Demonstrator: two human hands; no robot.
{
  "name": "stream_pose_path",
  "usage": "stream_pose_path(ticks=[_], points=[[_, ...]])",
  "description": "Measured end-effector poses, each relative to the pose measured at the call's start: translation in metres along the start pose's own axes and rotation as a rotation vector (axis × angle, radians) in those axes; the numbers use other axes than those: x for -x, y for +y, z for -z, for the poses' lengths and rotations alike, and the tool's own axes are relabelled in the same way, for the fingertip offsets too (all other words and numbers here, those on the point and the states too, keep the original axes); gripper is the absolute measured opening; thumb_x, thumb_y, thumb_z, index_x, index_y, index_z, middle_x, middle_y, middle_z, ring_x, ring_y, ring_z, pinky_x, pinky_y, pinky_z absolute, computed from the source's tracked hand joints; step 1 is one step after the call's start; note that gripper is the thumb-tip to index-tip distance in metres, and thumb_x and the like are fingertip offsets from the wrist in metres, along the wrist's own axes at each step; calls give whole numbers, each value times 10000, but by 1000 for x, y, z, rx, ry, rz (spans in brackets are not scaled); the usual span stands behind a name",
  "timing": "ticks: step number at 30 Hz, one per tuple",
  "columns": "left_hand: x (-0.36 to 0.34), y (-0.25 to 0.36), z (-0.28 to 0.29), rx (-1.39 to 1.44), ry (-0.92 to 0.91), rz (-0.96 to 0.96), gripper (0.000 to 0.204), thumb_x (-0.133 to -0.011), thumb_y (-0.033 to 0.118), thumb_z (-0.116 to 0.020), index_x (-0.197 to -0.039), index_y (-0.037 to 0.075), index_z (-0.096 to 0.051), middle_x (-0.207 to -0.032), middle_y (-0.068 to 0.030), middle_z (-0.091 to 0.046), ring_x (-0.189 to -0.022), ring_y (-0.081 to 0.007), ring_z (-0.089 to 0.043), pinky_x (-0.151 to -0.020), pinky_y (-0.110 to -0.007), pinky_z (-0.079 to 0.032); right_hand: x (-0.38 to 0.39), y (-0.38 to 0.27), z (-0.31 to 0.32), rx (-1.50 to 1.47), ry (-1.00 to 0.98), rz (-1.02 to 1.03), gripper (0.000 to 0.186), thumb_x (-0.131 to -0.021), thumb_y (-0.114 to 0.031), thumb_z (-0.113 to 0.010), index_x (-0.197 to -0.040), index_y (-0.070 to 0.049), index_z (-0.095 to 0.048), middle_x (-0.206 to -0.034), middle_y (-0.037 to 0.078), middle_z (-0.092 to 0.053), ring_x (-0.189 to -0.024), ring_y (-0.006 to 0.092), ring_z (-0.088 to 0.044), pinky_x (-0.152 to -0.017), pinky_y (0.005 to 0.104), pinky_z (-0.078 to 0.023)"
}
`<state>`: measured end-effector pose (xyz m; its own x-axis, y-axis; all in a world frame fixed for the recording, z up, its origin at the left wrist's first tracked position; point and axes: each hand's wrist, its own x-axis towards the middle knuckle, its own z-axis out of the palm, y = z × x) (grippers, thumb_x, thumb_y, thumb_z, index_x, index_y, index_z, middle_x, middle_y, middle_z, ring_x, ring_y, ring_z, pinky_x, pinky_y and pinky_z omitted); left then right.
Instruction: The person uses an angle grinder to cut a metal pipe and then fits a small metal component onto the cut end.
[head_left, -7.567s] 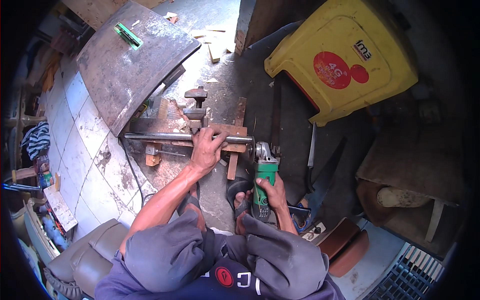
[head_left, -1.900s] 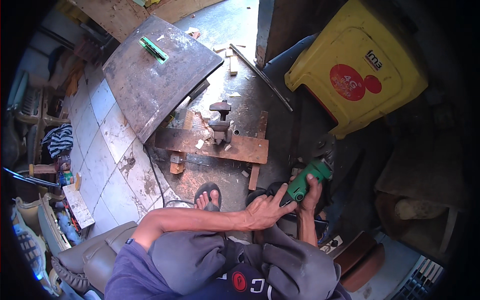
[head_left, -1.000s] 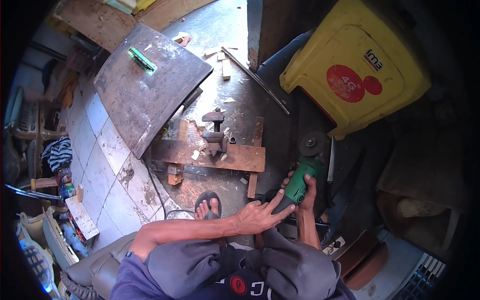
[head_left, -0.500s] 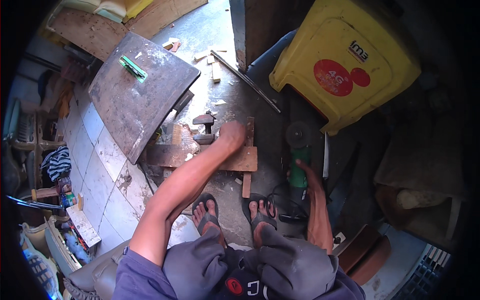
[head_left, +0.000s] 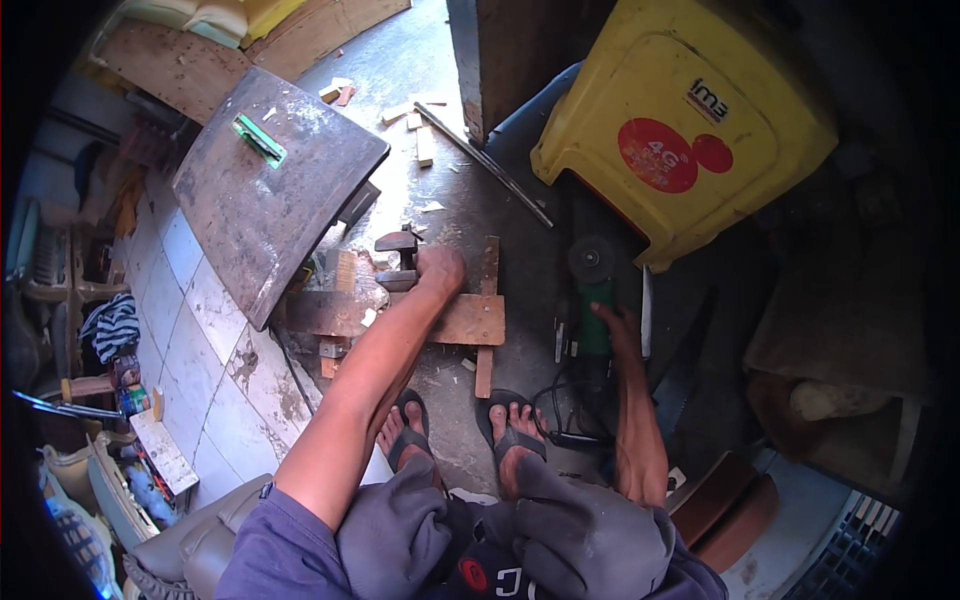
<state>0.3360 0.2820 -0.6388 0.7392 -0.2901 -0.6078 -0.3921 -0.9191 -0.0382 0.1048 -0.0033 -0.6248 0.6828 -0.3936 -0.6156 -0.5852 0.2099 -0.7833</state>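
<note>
My left hand (head_left: 440, 270) is closed right beside a small metal bench vise (head_left: 397, 279); its fingertips are hidden, so what they grip does not show. The vise sits at a rough wooden frame, whose crosspiece (head_left: 470, 319) lies under my left forearm. On the right, my right hand (head_left: 620, 325) is wrapped round the body of a green angle grinder (head_left: 594, 330). The grinder's dark round disc (head_left: 590, 259) points away from me, and its black cable (head_left: 556, 400) loops on the floor near my right foot.
Beyond the vise, a metal rod (head_left: 490, 168) and several small wood offcuts (head_left: 425, 147) lie on the floor. A yellow plastic stool (head_left: 640, 110) rests tipped at the far right. To the left stands a worn board (head_left: 280, 190) with a green object (head_left: 259, 140) on it.
My left hand has shifted left, up against the vise. My right hand keeps its hold on the grinder, and the whole view has moved slightly.
</note>
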Motion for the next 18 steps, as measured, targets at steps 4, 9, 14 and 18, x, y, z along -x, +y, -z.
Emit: stream_pose_path(ticks=[4,9,14,18], points=[[9,1,10,-21,76,-4,272,-1000,219,-590,-1092,118,-826,-1151,-125,-790,-1051,-268,-773,-811,-430,-623,-9,1,-2,27,29,100,604,-861,-344,-800,-1292,56,-666,-1137,149,-734,-985,228,-722,-888,355,-551],[55,6,59,295,317,-150,220,-889,109,-704,-1056,-18,-771,-1070,-246,-757,-1015,-397,-746,-858,-470,-604,-16,-1,-1,26,32,146,598,-864,-314,-794,-1310,57,-652,-1170,150,-725,-1026,235,-708,-919,358,-541],[161,-23,104,974,569,-354,279,-983,166,-703,-1166,-43,-726,-1109,-254,-744,-1005,-326,-732,-897,-393,-573,-17,-1,4,61,29,168,618,-866,-316,-780,-1333,62,-636,-1193,159,-717,-1051,241,-703,-939,363,-534],[180,-66,88,1477,628,-194,286,-988,178,-747,-1200,-14,-730,-1079,-76,-757,-988,-120,-675,-887,-280,-545,-19,-5,8,148,22,151,662,-861,-339,-766,-1357,74,-619,-1226,181,-707,-1091,267,-698,-972,378,-522]])
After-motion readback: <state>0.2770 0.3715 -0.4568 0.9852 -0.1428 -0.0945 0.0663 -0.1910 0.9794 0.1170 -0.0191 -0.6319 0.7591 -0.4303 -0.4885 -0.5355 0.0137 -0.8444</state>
